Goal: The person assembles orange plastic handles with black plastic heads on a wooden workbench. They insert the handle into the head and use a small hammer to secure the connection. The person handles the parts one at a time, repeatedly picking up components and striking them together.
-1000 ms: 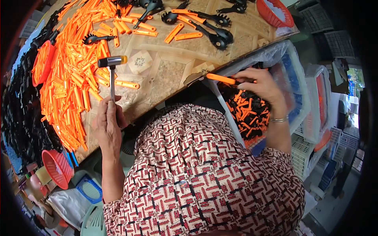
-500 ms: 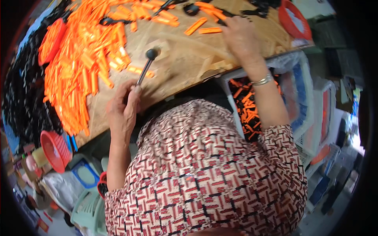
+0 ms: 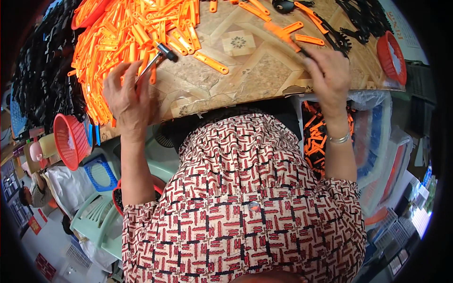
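Note:
My left hand [image 3: 125, 96] is closed round the metal handle of a small hammer [image 3: 167, 53] with a black cylindrical head. The head hangs at the right edge of a big heap of orange plastic handles [image 3: 137, 35]. My right hand [image 3: 330, 78] is closed on the black end of an orange-and-black piece [image 3: 284, 36], whose orange part is smeared by motion over the tabletop [image 3: 255, 78]. Past its fingers lie a few loose orange handles [image 3: 309, 39] and a black toothed part [image 3: 339, 40]. One single orange handle [image 3: 211, 62] lies between my hands.
Black parts [image 3: 40, 89] are piled at the far left, and more black parts [image 3: 365, 16] at the back right. Red baskets stand at the left [image 3: 71, 141] and right [image 3: 391, 59]. Below the table edge, a bin holds orange-and-black pieces [image 3: 315, 139]. A green chair [image 3: 96, 217] is at left.
The view has shifted. My left hand has brought the hammer to the orange heap. My right hand, earlier reaching among the black parts, has drawn nearer with an orange-and-black piece.

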Action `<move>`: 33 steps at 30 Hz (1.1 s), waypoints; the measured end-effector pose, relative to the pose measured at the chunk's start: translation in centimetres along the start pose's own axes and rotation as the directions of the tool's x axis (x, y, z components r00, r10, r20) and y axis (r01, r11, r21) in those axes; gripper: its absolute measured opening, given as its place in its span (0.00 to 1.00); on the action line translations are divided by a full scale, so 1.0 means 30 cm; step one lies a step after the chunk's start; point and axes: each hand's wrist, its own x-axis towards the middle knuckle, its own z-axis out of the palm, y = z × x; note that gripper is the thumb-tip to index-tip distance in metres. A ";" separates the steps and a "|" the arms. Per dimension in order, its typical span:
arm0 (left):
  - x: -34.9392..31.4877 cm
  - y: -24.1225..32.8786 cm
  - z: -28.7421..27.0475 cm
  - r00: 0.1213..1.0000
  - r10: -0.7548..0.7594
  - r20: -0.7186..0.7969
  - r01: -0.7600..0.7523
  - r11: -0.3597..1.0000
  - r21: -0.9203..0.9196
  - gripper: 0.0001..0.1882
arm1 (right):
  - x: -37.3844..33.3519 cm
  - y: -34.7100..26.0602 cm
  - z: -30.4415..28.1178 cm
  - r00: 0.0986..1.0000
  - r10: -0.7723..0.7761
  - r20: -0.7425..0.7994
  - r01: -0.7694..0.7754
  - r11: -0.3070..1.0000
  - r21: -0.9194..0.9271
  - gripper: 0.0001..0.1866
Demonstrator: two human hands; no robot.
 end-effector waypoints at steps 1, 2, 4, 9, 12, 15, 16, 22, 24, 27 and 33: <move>0.022 0.040 0.009 1.000 0.012 0.022 -0.009 0.992 -0.129 0.15 | -0.012 -0.033 0.004 0.999 -0.038 0.025 0.037 0.999 0.028 0.11; 0.039 0.078 0.026 0.999 0.028 0.042 -0.016 0.966 -0.257 0.15 | -0.024 -0.062 0.010 0.996 -0.075 0.049 0.072 0.996 0.055 0.12; 0.070 0.149 0.064 0.960 0.251 0.126 -0.193 0.916 -0.353 0.19 | -0.036 -0.114 0.024 0.989 -0.118 0.090 0.110 0.990 0.087 0.12; 0.157 0.236 0.074 0.773 0.465 0.431 -0.384 0.885 -0.264 0.24 | -0.048 -0.179 0.054 0.989 -0.067 0.131 0.051 0.991 0.120 0.12; 0.156 0.224 0.105 0.842 0.381 0.382 -0.269 0.910 -0.315 0.26 | -0.044 -0.195 0.067 0.991 -0.035 0.129 0.017 0.990 0.142 0.11; 0.169 0.254 0.106 0.882 -0.031 0.471 0.416 0.522 -0.745 0.25 | -0.042 -0.198 0.069 0.992 -0.032 0.120 0.016 0.990 0.138 0.11; 0.188 0.272 0.084 0.803 -0.054 0.593 0.594 0.144 -0.791 0.21 | -0.045 -0.196 0.077 0.992 -0.043 0.117 0.025 0.989 0.144 0.11; 0.158 0.397 0.147 0.699 -0.109 0.707 0.681 -0.198 -0.704 0.14 | -0.051 -0.206 0.093 0.989 -0.014 0.148 -0.015 0.981 0.191 0.11; 0.152 0.393 0.166 0.699 -0.095 0.709 0.702 -0.097 -0.706 0.14 | -0.052 -0.203 0.098 0.989 -0.017 0.144 -0.010 0.982 0.188 0.12; 0.156 0.398 0.156 0.659 -0.142 0.739 0.734 -0.090 -0.673 0.13 | -0.052 -0.206 0.100 0.989 -0.024 0.143 -0.003 0.982 0.187 0.14; 0.134 0.401 0.178 0.631 -0.160 0.759 0.727 -0.220 -0.650 0.13 | -0.047 -0.212 0.103 0.988 -0.022 0.151 -0.004 0.985 0.170 0.17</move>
